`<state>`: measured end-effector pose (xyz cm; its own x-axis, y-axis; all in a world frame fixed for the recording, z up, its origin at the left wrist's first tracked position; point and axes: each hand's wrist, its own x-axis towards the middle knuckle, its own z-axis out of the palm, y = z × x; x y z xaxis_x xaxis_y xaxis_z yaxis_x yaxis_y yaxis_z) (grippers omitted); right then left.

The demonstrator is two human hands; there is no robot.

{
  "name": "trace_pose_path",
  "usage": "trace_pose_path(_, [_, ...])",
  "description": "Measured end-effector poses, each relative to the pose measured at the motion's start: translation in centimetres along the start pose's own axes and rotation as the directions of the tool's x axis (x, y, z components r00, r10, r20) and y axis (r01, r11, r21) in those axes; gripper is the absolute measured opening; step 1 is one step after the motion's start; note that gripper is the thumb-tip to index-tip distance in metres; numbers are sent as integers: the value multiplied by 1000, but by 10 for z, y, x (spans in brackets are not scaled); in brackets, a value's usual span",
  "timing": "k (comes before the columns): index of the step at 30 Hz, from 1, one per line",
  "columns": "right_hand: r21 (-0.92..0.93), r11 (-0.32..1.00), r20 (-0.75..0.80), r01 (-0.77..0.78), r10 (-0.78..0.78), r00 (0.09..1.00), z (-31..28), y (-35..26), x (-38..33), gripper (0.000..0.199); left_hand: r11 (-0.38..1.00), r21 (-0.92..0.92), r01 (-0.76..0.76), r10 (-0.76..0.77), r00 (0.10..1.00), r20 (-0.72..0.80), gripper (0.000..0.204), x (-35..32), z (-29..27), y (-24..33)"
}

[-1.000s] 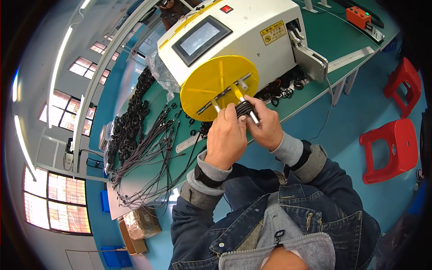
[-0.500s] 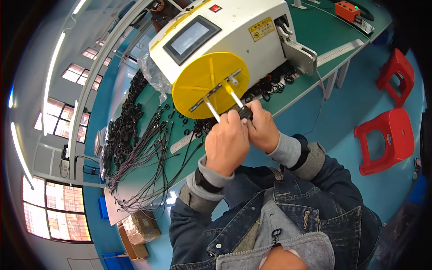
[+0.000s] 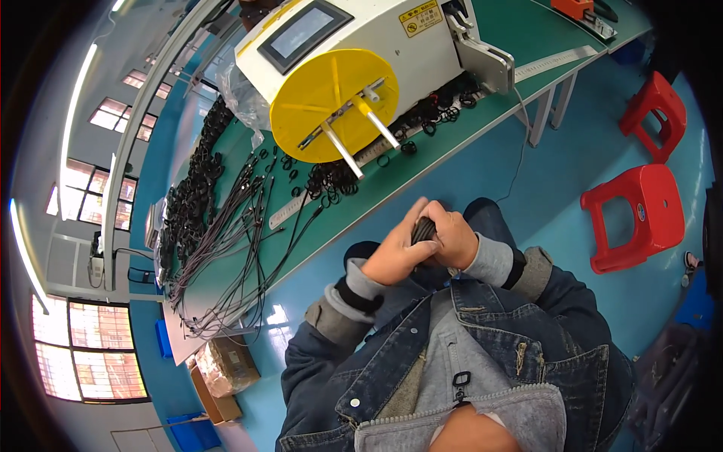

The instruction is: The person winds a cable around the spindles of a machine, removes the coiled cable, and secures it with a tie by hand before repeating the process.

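A long green workbench (image 3: pixel 422 177) is seen running from the near left to the far right. On its far part a white winding machine (image 3: pixel 392 45) is set, with a dark screen (image 3: pixel 301 34) on top and a yellow disc (image 3: pixel 335 102) on its near face; two pale pins (image 3: pixel 361 128) project from the disc toward the viewer. Bundles of black cables (image 3: pixel 226 226) are laid out along the left part of the bench, and small black coils (image 3: pixel 335 181) are heaped just below the disc. Two red stools (image 3: pixel 640 211) are placed on the blue floor at the right.

Both forearms, in denim sleeves with grey cuffs, are raised from the lower edge and brought together over the lap, near the bench edge but apart from it. A small black cable coil (image 3: pixel 424 230) is enclosed between the hands. The left hand (image 3: pixel 398 252) is curled over it from the left, fingers pressed together; the right hand (image 3: pixel 452 239) is closed on it from the right, fingers bent around the coil.
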<state>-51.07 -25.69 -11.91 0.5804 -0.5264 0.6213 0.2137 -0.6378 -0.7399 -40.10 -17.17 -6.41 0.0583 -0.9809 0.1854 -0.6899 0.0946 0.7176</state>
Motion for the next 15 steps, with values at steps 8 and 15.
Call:
trace_pose_path(8, [-302, 943, 323, 139, -36, 946, -7, 21, -11, 20, 605, -272, 748, -487, 618, 618, 27, 10, 0, -4])
trace_pose_path(15, [-170, 983, 416, 76, 2, 909, 5, 31, -17, 14, 673, -388, 630, -291, 707, 645, 15, -12, 12, -35])
